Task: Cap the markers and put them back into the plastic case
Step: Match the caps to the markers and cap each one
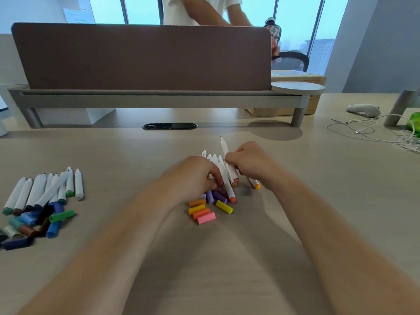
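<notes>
One uncapped white plastic marker (224,147) gripped in curled right hand (250,164) near centre of pale wooden tabletop (216,258); long axis near-to-far, tip toward far edge. Left hand (193,176) just beside, fingers curled down over purple caps (210,197); hold impossible to tell. More white markers (214,158) parallel between hands. Orange, yellow and pink caps (202,211) loose toward near edge.
</notes>
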The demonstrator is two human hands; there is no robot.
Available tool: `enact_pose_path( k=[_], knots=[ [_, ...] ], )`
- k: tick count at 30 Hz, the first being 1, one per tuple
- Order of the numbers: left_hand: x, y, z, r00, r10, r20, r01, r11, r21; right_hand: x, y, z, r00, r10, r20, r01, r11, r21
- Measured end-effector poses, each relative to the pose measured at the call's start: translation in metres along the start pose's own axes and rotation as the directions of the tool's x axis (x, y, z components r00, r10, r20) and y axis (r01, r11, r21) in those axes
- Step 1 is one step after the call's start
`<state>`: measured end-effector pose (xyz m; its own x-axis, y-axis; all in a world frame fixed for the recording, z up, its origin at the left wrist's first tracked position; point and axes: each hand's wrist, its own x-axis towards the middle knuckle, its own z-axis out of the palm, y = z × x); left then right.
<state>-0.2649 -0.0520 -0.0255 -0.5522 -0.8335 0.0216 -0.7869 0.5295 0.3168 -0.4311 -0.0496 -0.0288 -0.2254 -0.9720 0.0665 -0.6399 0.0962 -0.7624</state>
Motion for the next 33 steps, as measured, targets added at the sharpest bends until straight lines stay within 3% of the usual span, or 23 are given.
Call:
enact_pose_path(
  k=[6,13,20,23,27,33],
  knots=[
    [0.0014,0.004,0.0048,0.996,0.008,0.087,-0.01,1.0,0.029,0.0009,-0.0003,-0.0024,1.0,-0.003,0.008,0.003,1.0,0.027],
    [0.0035,0.0057,0.0059,0.996,0.017,0.089,-0.031,0.987,0.157,0.0027,-0.0002,-0.0027,0.999,0.01,0.036,-0.012,0.998,0.054],
    [-0.0027,0.0048,-0.0013,0.999,-0.005,0.052,0.004,1.0,0.021,0.0006,-0.0014,-0.0001,0.998,0.016,0.064,-0.024,0.991,0.133],
    [-0.0037,0.007,0.0031,0.99,-0.033,0.135,0.032,0.999,0.007,-0.0007,-0.0023,0.0019,0.998,0.005,0.062,-0.014,0.989,0.146],
    [-0.0035,0.008,0.0048,0.996,-0.02,0.086,0.008,0.99,0.143,-0.0014,-0.0033,0.0022,0.998,0.015,0.053,-0.023,0.989,0.146],
    [-0.005,0.0083,0.0052,0.995,-0.021,0.096,0.004,0.984,0.177,-0.0053,-0.0061,0.0014,0.999,0.019,0.046,-0.023,0.996,0.088]
  ],
)
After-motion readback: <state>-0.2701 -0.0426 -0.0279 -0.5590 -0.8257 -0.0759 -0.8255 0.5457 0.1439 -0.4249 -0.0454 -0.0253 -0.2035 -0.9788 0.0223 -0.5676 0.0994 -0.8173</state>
